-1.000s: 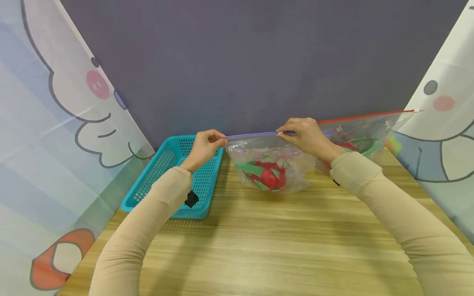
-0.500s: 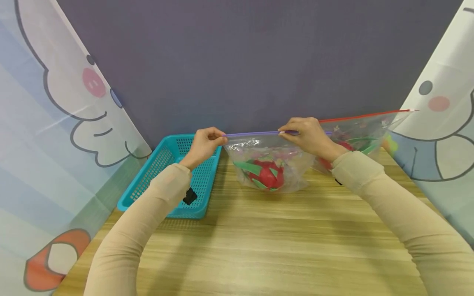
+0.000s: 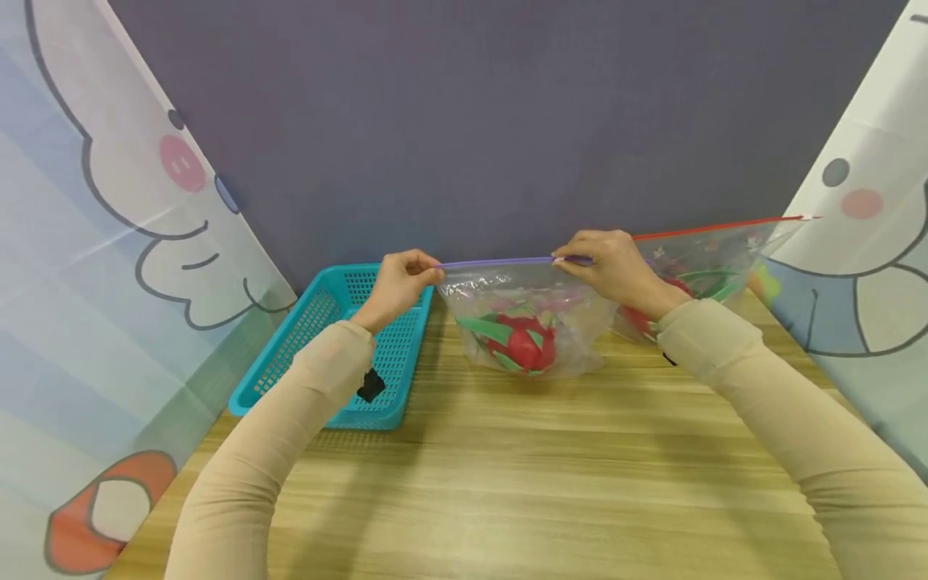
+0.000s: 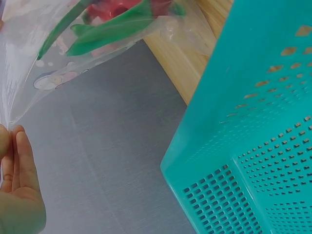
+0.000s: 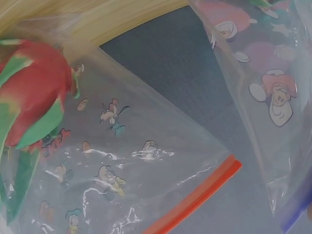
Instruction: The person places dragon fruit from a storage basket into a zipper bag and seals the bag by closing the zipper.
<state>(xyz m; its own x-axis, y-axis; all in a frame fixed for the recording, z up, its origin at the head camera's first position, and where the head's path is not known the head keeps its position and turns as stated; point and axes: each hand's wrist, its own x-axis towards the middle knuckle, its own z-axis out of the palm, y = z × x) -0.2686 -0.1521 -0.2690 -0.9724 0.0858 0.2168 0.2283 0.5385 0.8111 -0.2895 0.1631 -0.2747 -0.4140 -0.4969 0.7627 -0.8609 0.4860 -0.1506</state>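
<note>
The right hand (image 3: 616, 270) hides part of the purple zip (image 3: 500, 263) and of the second bag (image 3: 706, 262) behind it. Beside that bag, a yellow-green thing (image 3: 764, 283) is too blurred to name. The left wrist view's edge cuts off the basket (image 4: 253, 141).

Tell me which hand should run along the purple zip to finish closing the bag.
Right, probably. The right hand pinches the purple zip partway along, with more zip past it. The left hand grips the bag at its end corner by the basket, so it anchors.
</note>
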